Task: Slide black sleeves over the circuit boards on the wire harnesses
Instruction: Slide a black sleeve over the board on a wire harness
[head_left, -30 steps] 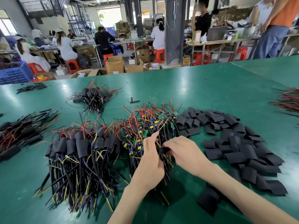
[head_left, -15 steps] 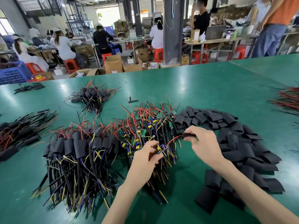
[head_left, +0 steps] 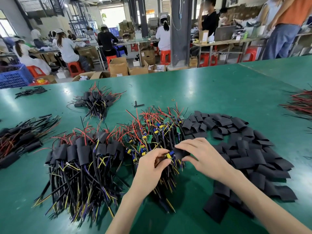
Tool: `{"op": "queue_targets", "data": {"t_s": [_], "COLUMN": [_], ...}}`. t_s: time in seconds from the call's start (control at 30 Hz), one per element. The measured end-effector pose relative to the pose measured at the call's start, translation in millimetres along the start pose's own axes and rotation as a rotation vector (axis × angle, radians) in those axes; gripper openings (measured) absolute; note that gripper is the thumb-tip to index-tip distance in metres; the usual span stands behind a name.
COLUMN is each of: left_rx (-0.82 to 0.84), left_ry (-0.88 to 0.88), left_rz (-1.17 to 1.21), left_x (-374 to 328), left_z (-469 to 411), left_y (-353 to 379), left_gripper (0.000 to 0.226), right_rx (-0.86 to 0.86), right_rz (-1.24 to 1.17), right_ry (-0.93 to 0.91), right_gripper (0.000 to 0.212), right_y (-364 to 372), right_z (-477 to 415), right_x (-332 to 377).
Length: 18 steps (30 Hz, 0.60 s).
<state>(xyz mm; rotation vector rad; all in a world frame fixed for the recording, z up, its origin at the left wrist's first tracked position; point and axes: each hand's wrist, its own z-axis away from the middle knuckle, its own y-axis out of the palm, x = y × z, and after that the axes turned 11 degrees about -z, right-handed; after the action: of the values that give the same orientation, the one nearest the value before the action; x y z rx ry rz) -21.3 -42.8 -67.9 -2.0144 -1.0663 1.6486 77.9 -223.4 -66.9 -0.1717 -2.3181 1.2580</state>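
Note:
My left hand (head_left: 154, 163) pinches a small circuit board (head_left: 169, 155) with yellow and blue parts, wires trailing from it. My right hand (head_left: 200, 156) holds a black sleeve (head_left: 180, 153) whose open end meets the board's right end. Both hands hover over the pile of bare harnesses (head_left: 157, 130) with green boards and red, black and yellow wires. Left of it lies the bundle of sleeved harnesses (head_left: 84, 154). A heap of flat black sleeves (head_left: 244, 149) spreads to the right.
The green table (head_left: 211, 92) carries more harness piles at far left (head_left: 18, 141) and at the back (head_left: 96, 100), red wires at the right edge (head_left: 300, 105), and a small black piece (head_left: 138, 105). Workers sit at benches beyond the table.
My right hand reached out to the sleeve heap, then came back with a sleeve to the board in my left hand. My left hand stayed on the harness.

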Motion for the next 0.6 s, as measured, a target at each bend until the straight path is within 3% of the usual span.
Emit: {"op": "queue_targets", "data": {"t_s": [0.43,0.6], "left_rx": [-0.005,0.009], "left_ry": [0.051,0.006], "left_rz": [-0.078,-0.033], "left_x": [5.1,4.1], "left_z": [-2.5,-0.1], "left_y": [-3.9,-1.8], "left_gripper": [0.025,0.024], "right_rx": [0.028,0.011], "right_rz": [-0.429,-0.440], "right_ry": [0.209,0.211], "right_gripper": [0.032,0.036], "right_y": [-0.4,2.1], "right_z": [1.5,1.2], "right_x": [-0.9,0.5]}}
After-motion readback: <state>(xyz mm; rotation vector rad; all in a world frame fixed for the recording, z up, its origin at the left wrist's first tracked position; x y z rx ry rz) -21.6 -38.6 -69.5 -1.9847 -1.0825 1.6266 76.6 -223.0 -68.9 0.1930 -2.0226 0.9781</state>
